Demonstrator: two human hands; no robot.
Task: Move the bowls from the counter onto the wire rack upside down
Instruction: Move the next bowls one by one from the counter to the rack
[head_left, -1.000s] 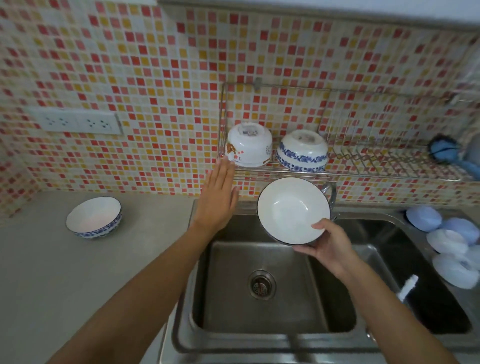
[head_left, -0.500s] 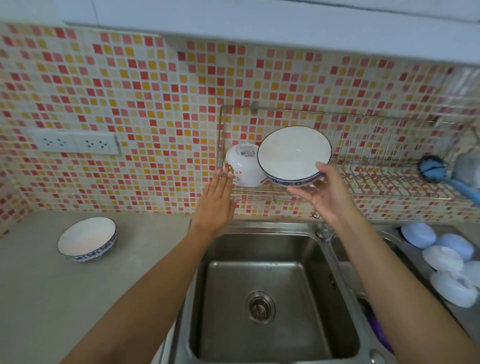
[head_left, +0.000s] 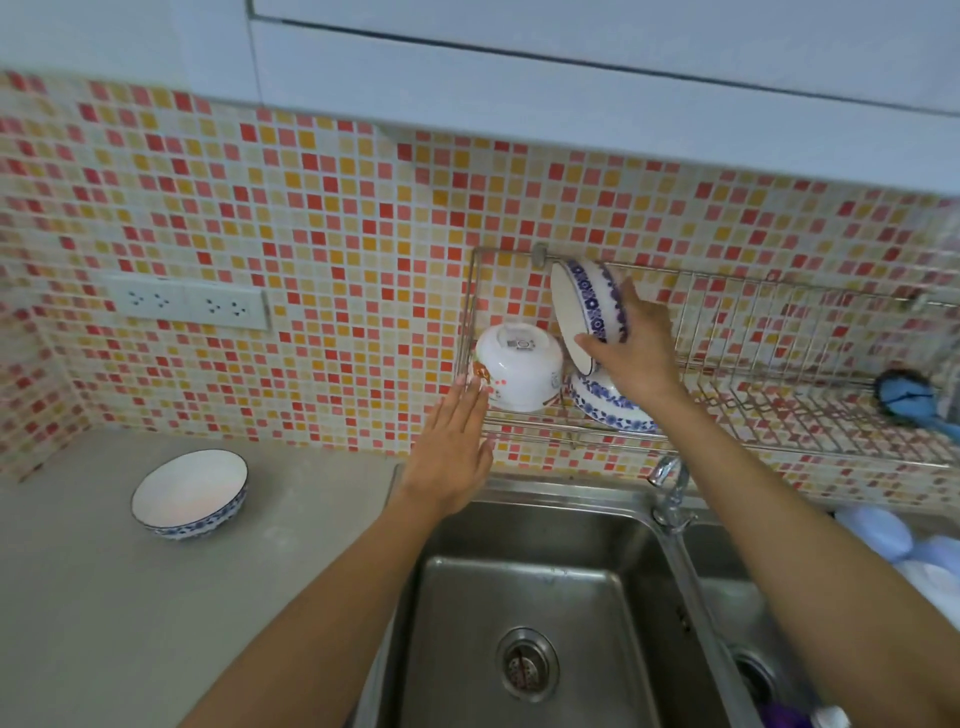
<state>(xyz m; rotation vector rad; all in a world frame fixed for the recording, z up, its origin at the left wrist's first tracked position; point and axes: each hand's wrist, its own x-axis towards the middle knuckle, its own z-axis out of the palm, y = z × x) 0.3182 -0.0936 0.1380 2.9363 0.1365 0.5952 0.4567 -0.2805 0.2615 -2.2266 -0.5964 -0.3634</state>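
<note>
My right hand (head_left: 636, 353) grips a blue-patterned bowl (head_left: 587, 306), tipped on edge above the wire rack (head_left: 779, 415), its white inside facing left. Under it an upside-down blue-patterned bowl (head_left: 608, 402) sits on the rack, partly hidden by my wrist. To its left stands an upside-down white bowl with an orange print (head_left: 519, 371). My left hand (head_left: 454, 447) is held flat with straight fingers, fingertips at the rack's left front corner beside the white bowl. One blue-rimmed bowl (head_left: 189, 493) stands upright on the grey counter (head_left: 208, 623) at the left.
A steel double sink (head_left: 530, 623) lies below the rack, with a tap (head_left: 670, 493) between the basins. A blue brush (head_left: 909, 397) lies at the rack's right end. Pale blue lids (head_left: 893, 540) sit at the right. Wall sockets (head_left: 187, 304) are on the tiled wall.
My right hand lifted the bowl from over the sink up to the rack and turned it from facing me to tipped on edge. The view tilted upward; my left hand stayed by the rack's corner.
</note>
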